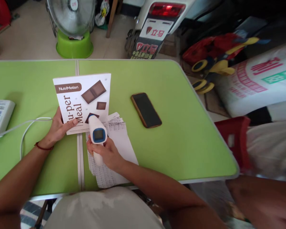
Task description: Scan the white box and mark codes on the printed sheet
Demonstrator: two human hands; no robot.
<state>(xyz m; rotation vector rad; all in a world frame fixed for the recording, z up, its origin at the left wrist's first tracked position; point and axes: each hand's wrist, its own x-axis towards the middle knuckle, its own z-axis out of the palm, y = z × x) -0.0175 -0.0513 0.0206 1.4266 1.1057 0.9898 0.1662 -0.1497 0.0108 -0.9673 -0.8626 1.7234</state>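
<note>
My left hand [59, 127] grips a white and brown NutriMotion box [85, 95] by its lower left edge, thumb across the front. The box is held up with its printed face towards me. My right hand [108, 152] is closed round the handle of a white infrared thermometer [98, 127] with a blue-rimmed screen. The thermometer's front end overlaps the lower part of the box in view; whether they touch I cannot tell. Beneath both, a stack of printed papers [124, 149] lies on the green table [181, 143].
A dark phone [146, 109] in a brown case lies right of the papers. At the left stand a white device [1, 117] and a white cable [23, 136]. Beyond the table are a fan [72, 16] on a green stool [73, 46] and a scooter [154, 31]. Another person's leg [264, 200] is at right.
</note>
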